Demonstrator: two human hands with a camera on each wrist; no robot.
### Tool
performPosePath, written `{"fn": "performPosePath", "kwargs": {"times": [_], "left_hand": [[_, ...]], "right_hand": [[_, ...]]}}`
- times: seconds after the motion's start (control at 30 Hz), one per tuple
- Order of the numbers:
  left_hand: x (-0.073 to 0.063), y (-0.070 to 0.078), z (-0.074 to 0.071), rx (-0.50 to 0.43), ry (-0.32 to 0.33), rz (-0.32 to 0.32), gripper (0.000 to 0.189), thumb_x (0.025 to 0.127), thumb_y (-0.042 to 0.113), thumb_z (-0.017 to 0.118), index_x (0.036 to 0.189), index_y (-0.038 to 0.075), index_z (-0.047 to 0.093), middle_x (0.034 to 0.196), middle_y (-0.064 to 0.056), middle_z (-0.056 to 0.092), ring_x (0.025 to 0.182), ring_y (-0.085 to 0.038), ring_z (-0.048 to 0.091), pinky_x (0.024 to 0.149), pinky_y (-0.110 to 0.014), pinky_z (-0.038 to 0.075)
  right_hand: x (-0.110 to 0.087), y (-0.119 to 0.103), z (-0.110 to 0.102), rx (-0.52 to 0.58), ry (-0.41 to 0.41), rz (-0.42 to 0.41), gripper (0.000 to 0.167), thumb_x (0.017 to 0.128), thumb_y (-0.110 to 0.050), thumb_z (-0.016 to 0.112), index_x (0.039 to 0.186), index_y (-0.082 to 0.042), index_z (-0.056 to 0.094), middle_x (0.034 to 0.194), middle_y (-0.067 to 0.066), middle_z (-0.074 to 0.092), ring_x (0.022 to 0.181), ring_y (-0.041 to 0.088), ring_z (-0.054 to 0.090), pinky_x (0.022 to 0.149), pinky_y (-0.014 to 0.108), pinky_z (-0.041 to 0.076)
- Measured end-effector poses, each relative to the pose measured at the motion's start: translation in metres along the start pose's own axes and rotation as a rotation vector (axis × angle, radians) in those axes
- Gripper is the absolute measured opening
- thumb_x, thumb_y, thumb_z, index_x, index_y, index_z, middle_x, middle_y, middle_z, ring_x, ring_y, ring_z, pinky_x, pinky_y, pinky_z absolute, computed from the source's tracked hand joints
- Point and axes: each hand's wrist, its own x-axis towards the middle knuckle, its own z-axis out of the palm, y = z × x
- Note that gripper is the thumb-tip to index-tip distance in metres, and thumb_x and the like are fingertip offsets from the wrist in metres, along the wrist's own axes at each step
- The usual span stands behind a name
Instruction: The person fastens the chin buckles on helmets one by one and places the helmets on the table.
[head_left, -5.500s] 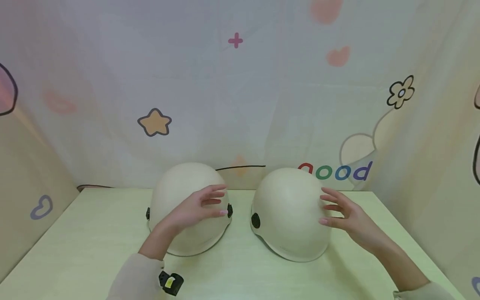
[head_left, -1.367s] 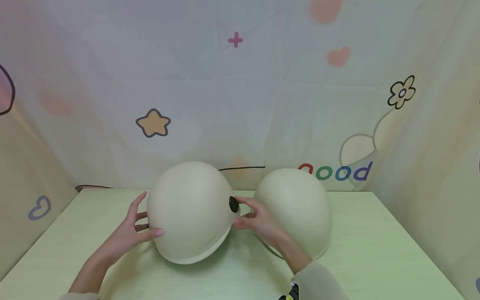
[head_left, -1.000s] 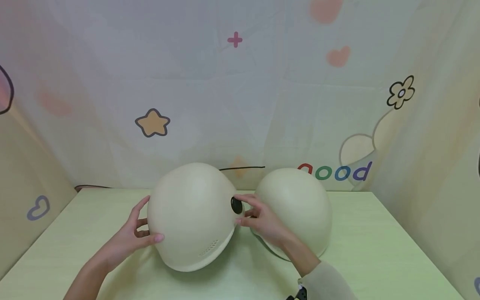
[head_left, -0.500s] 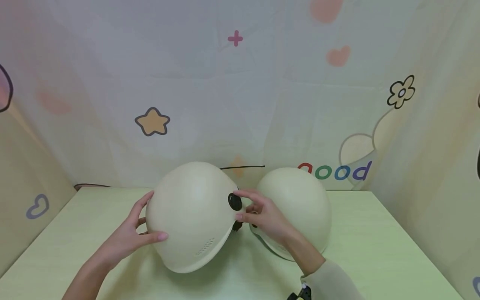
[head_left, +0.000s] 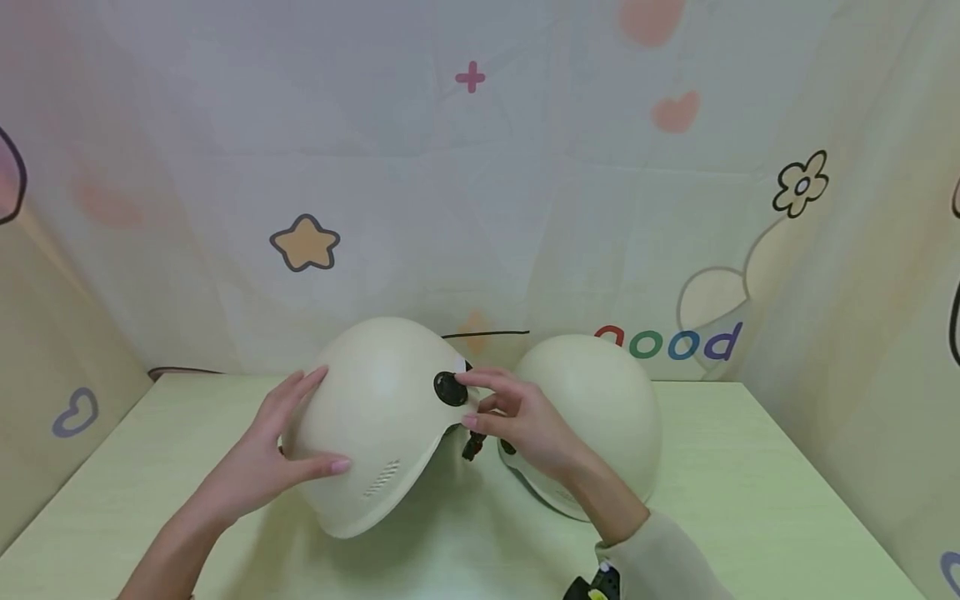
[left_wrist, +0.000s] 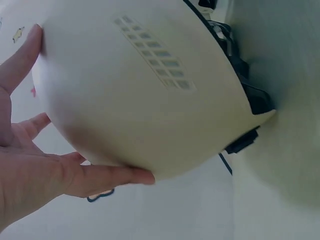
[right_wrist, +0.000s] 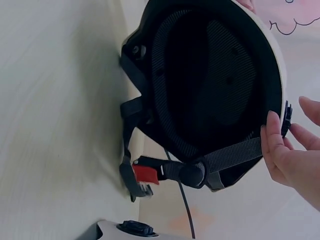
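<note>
A cream-white helmet (head_left: pixel 375 367) is tilted with its right side raised off the table, held between both hands. My left hand (head_left: pixel 258 454) spreads over its left side, thumb toward the front and fingers round the back. My right hand (head_left: pixel 536 425) pinches the raised rim beside a round black knob (head_left: pixel 450 389). Slotted vents (left_wrist: pixel 155 55) show on the shell in the left wrist view. The right wrist view looks into the dark padded inside, where a black chin strap (right_wrist: pixel 232 155) hangs with a red buckle piece (right_wrist: pixel 146 174).
A second cream-white helmet (head_left: pixel 607 400) rests dome up on the pale green table (head_left: pixel 750 517), just right of the held one and partly behind my right forearm. A printed cloth (head_left: pixel 390 167) hangs behind and at both sides.
Both hands were apart and held nothing at first; then they took the left helmet. Over the last second its right side has risen, its front has swung left and the strap has come into view.
</note>
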Motion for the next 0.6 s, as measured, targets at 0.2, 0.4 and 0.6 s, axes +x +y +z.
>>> {"fn": "performPosePath", "kwargs": {"times": [0.2, 0.4, 0.6], "left_hand": [[0.001, 0.016, 0.004, 0.092, 0.029, 0.026, 0.099, 0.068, 0.040, 0.079, 0.146, 0.028, 0.019, 0.149, -0.014, 0.003, 0.132, -0.043, 0.007, 0.088, -0.067, 0.028], [0.001, 0.021, 0.005, 0.128, 0.034, 0.026, 0.098, 0.067, 0.044, 0.078, 0.145, 0.029, 0.020, 0.149, -0.014, 0.005, 0.131, -0.043, 0.007, 0.087, -0.067, 0.029], [0.002, 0.022, 0.005, 0.142, 0.039, 0.024, 0.099, 0.066, 0.044, 0.079, 0.145, 0.027, 0.023, 0.149, -0.015, 0.007, 0.131, -0.043, 0.008, 0.087, -0.067, 0.029]], "right_hand": [[0.001, -0.003, 0.003, 0.009, -0.008, -0.036, 0.046, 0.085, -0.002, 0.062, 0.129, -0.004, 0.051, 0.130, 0.008, 0.039, 0.090, 0.022, 0.055, 0.078, 0.031, 0.045], [0.002, 0.002, 0.005, 0.034, 0.008, -0.053, 0.046, 0.084, 0.000, 0.062, 0.129, -0.003, 0.051, 0.131, 0.007, 0.040, 0.092, 0.024, 0.053, 0.079, 0.034, 0.047], [0.006, 0.007, 0.008, 0.078, 0.051, -0.050, 0.042, 0.085, 0.000, 0.062, 0.126, -0.002, 0.053, 0.131, 0.008, 0.041, 0.086, 0.020, 0.054, 0.082, 0.030, 0.045]]}}
